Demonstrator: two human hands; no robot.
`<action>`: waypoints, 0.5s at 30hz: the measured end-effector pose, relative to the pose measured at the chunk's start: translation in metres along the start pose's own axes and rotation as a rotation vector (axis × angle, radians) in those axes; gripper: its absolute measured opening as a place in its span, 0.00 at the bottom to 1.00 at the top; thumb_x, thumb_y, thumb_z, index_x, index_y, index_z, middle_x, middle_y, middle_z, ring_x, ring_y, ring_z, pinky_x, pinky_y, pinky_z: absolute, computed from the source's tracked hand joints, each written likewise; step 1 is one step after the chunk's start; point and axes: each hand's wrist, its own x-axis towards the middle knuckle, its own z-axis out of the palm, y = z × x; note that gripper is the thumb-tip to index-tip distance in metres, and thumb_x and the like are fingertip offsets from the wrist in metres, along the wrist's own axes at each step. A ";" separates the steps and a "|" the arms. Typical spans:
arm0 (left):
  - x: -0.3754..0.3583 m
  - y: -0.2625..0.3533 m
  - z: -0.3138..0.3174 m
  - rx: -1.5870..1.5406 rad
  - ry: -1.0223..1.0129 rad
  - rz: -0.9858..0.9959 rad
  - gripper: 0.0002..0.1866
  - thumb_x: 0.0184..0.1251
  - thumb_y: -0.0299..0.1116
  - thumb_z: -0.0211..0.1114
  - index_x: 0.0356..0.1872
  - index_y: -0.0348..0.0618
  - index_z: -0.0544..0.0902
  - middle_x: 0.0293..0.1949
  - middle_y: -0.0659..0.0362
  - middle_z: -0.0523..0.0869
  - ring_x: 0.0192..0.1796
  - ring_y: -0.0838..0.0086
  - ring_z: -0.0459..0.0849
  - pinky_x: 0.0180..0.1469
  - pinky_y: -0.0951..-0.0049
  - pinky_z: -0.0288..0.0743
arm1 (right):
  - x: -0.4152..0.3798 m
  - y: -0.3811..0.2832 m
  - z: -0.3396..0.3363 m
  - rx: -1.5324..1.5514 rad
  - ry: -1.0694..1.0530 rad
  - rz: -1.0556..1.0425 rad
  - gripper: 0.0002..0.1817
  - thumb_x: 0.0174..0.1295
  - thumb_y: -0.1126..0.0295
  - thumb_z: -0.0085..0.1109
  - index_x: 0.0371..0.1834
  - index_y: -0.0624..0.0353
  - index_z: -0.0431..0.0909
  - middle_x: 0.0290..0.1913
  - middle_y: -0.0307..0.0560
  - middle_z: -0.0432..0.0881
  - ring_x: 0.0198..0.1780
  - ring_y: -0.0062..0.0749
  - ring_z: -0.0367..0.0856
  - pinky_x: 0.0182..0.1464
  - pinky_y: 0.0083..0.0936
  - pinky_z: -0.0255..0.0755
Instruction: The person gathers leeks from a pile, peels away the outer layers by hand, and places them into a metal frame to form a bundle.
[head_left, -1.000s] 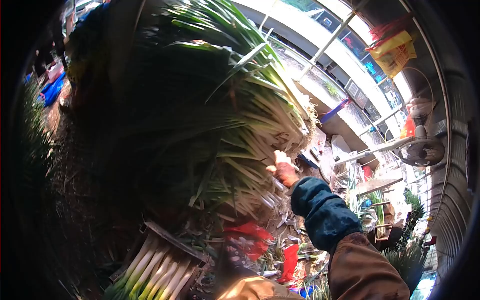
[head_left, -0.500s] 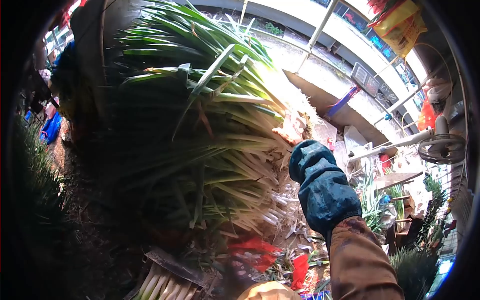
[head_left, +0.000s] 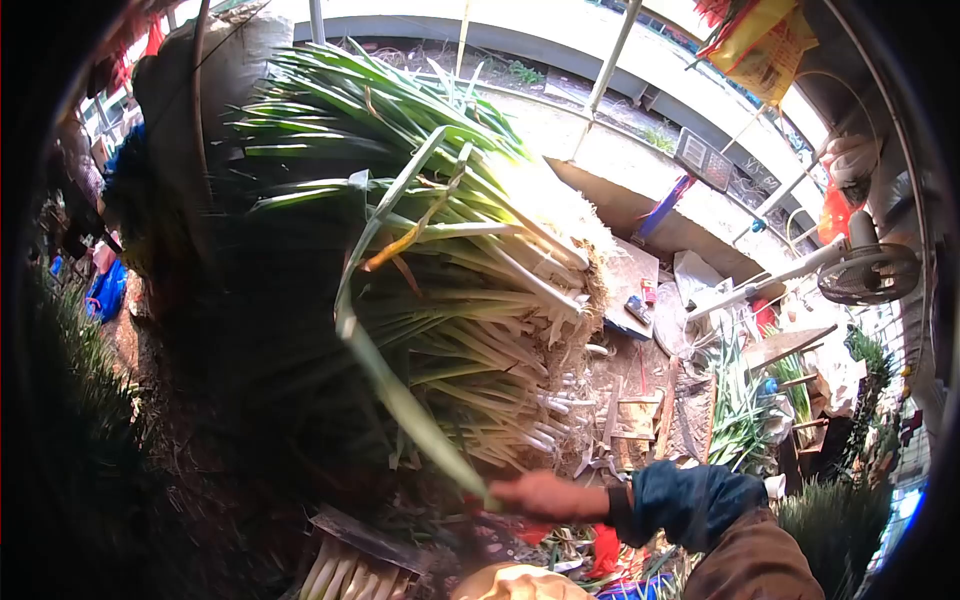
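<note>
My right hand, below a blue-green sleeve cover, is closed on one end of a long green onion. Its green top bends up and back over the pile. Behind it lies a large heap of green onions, white root ends facing right and leaves to the left. Several white stalks lie in a boxlike holder at the bottom, below the hand. My left hand does not show.
Red plastic scraps and trimmings litter the ground. A fan stands at right near a metal frame. More green onions lie at right. A yellow bag hangs top right, and a scale-like device sits by the wall.
My right hand has moved from the heap's root ends down towards me, drawing a green onion along with it. The view has shifted slightly.
</note>
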 end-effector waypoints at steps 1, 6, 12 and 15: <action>0.010 0.010 0.007 -0.024 -0.009 0.106 0.23 0.72 0.41 0.52 0.65 0.44 0.67 0.58 0.47 0.72 0.60 0.60 0.71 0.61 0.52 0.65 | -0.023 -0.009 0.039 0.024 -0.095 -0.077 0.10 0.63 0.65 0.47 0.45 0.53 0.69 0.19 0.51 0.73 0.24 0.50 0.78 0.26 0.47 0.70; 0.046 0.016 0.050 -0.458 -0.017 0.555 0.21 0.72 0.40 0.53 0.62 0.44 0.68 0.51 0.49 0.77 0.54 0.63 0.76 0.55 0.55 0.71 | -0.090 -0.071 0.104 0.429 -0.387 -0.432 0.23 0.55 0.60 0.66 0.49 0.65 0.76 0.35 0.45 0.82 0.30 0.37 0.78 0.35 0.35 0.75; 0.026 0.079 -0.008 -0.640 0.124 0.223 0.15 0.71 0.32 0.52 0.56 0.43 0.72 0.41 0.54 0.82 0.42 0.66 0.81 0.47 0.65 0.77 | -0.027 0.007 -0.046 -0.114 0.162 0.175 0.33 0.56 0.58 0.62 0.64 0.57 0.64 0.58 0.58 0.72 0.57 0.51 0.72 0.56 0.41 0.70; 0.034 0.046 -0.027 -0.697 0.176 0.104 0.14 0.71 0.31 0.51 0.55 0.43 0.72 0.41 0.55 0.81 0.41 0.68 0.80 0.46 0.67 0.76 | 0.032 0.126 -0.134 -0.388 0.466 0.228 0.35 0.53 0.59 0.67 0.62 0.60 0.64 0.55 0.59 0.71 0.56 0.55 0.71 0.57 0.43 0.69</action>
